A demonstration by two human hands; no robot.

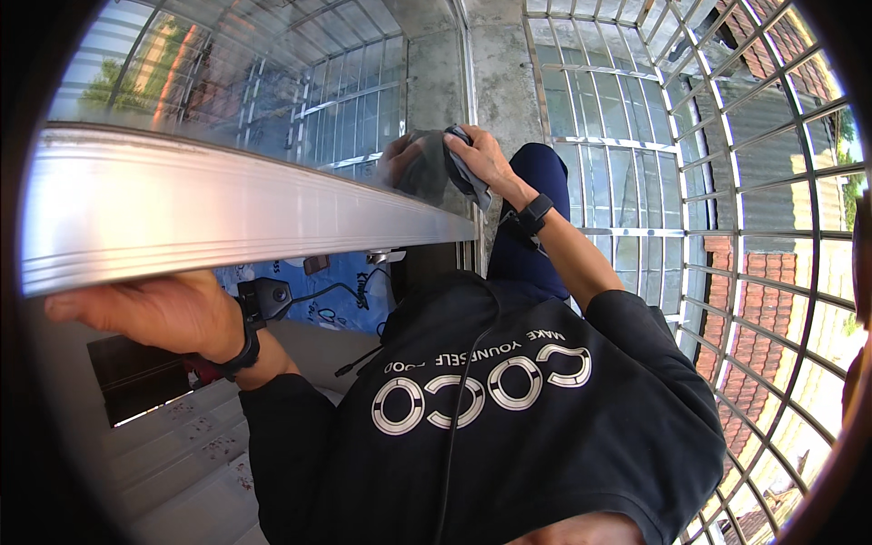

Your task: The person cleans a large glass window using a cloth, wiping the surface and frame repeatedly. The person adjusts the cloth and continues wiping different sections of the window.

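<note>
My right hand (485, 155) presses a dark grey cloth (464, 163) to the window glass (340, 75), close to its right edge. The hand and cloth are mirrored in the pane. Below the glass runs a wide, shiny aluminium window frame (245, 197). Against the near side of that frame lies my left hand (153, 310), at the far left. One digit stretches along the frame's lower edge, while the other fingers are hidden, so their grip cannot be made out. Each wrist wears a black strap; a small camera (276, 294) sits at the left one.
Metal security bars (739, 225) curve around the right side, with tiled roofs (749, 300) beyond. My bent knee (541, 184) is beside a weathered concrete ledge (504, 82). A black cable (455, 409) hangs down my shirt. Blue printed material (340, 279) shows under the frame.
</note>
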